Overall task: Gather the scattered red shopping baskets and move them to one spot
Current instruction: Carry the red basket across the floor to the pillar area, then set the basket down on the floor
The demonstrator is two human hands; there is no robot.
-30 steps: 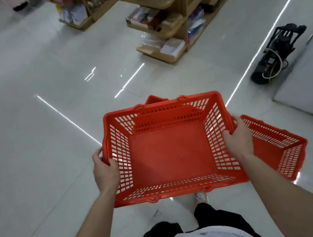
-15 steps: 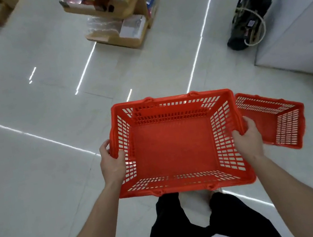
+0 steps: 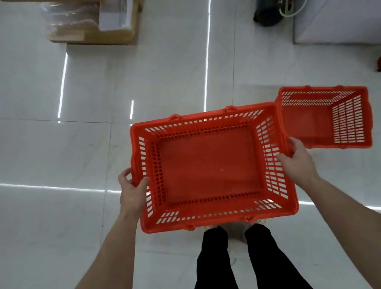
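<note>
Both shoes [image 3: 261,221] mostly behind held basket [image 3: 210,163]

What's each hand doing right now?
Left hand: grips the left rim of the held basket.
Right hand: grips the right rim of that basket.

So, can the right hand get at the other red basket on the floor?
Probably not yet: the right hand grips the side of the held basket, so it is occupied. The floor basket lies beside it, with nothing between.
</note>
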